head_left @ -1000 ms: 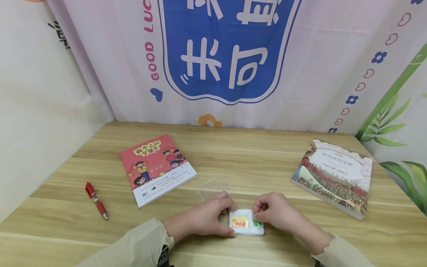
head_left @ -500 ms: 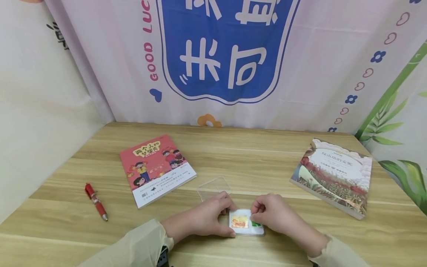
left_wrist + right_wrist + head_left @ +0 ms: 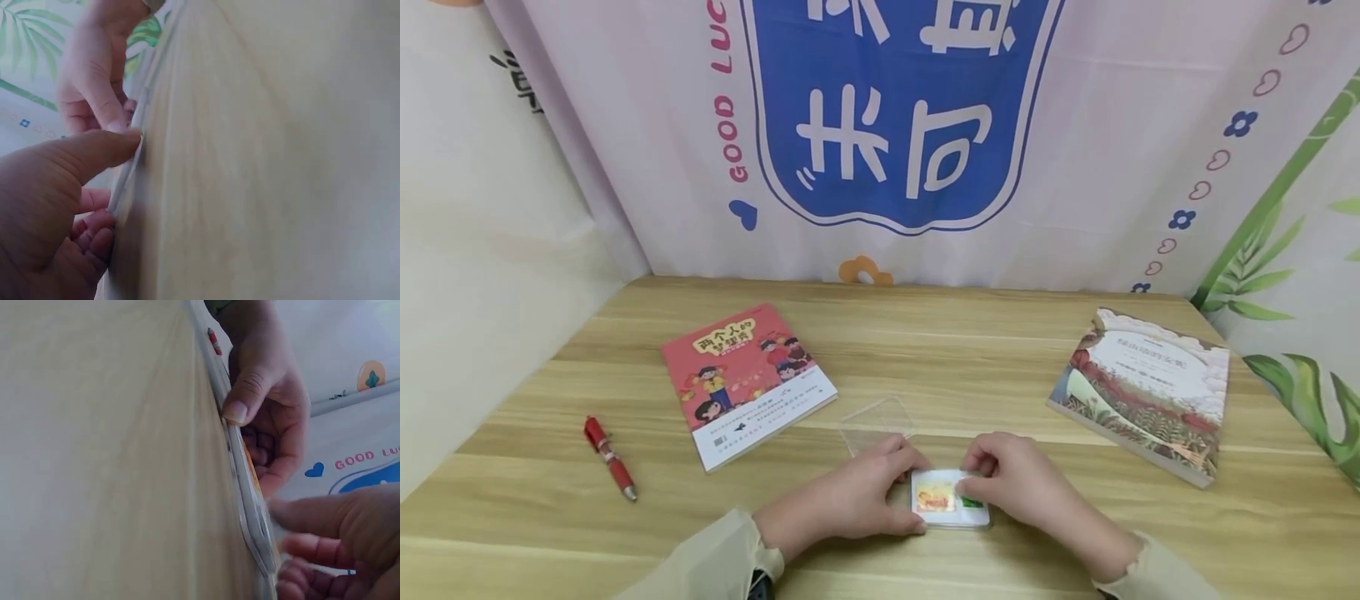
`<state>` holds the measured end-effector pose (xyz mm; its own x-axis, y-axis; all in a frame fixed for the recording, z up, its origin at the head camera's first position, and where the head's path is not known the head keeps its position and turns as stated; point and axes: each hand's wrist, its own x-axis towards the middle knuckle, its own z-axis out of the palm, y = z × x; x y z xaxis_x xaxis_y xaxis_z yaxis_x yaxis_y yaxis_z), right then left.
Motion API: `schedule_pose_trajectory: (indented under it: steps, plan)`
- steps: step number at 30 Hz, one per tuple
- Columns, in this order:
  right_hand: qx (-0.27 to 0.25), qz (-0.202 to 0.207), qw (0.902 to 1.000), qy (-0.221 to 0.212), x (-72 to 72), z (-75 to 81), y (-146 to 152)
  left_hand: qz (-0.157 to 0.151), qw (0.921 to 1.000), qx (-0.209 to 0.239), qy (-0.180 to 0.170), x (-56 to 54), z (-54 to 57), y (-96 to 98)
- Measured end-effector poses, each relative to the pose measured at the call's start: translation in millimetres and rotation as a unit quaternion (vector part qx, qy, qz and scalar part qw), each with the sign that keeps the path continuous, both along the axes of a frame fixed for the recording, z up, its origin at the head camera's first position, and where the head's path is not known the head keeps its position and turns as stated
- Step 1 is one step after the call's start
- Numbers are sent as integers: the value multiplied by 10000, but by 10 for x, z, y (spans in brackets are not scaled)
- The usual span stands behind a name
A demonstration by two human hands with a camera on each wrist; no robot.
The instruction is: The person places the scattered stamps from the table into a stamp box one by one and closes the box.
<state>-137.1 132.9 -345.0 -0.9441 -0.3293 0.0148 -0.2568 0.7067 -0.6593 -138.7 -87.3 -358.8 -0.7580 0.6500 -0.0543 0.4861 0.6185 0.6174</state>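
A thin white rectangular case [image 3: 951, 521] lies on the table, showing a yellow-orange picture piece [image 3: 936, 497] on its left and a green piece [image 3: 972, 502] on its right. My left hand [image 3: 857, 496] grips the case's left end, thumb at the near edge and fingers at the far edge. In the left wrist view, the left thumb [image 3: 106, 153] lies along the case's edge. My right hand [image 3: 1018, 479] is bent over the right part, thumb tip at the green piece, which it partly covers. Whether these fingers pinch it is hidden. A clear plastic lid [image 3: 868, 421] lies behind the left hand.
A red picture book [image 3: 741, 375] lies at the back left of the wooden table [image 3: 910, 333]. To its left is a red pen [image 3: 610, 458]. Another illustrated book [image 3: 1146, 392] lies at the right. A printed curtain [image 3: 1075, 167] hangs behind the table.
The right hand's fingertips have shifted slightly left over the case, toward the yellow-orange piece. My left hand keeps its grip. The whole head view has drifted a little.
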Motion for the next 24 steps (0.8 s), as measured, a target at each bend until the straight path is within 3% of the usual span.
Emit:
schedule_pose_trajectory:
  steps: [4, 7, 11, 15, 19, 24]
  plan:
    - [-462, -111, 9987, 162, -75, 103, 52, 348, 9989, 280, 174, 89, 90, -76]
    - [-479, 92, 9974, 528, -186, 237, 54, 854, 9931, 603, 541, 115, 239, -179]
    - [-368, 774, 9920, 925, -412, 367, -13, 1455, 9789, 720, 1239, 67, 402, -334]
    - [-172, 1630, 9809, 1051, -670, 394, -147, 1833, 9687, 575, 1574, -26, 413, -457]
    - [130, 2156, 9735, 755, -867, 375, -264, 2024, 9698, 548, 1246, -106, 321, -525]
    - [538, 2592, 9635, 389, -1008, 335, -365, 1889, 9799, 468, 447, -170, 209, -553]
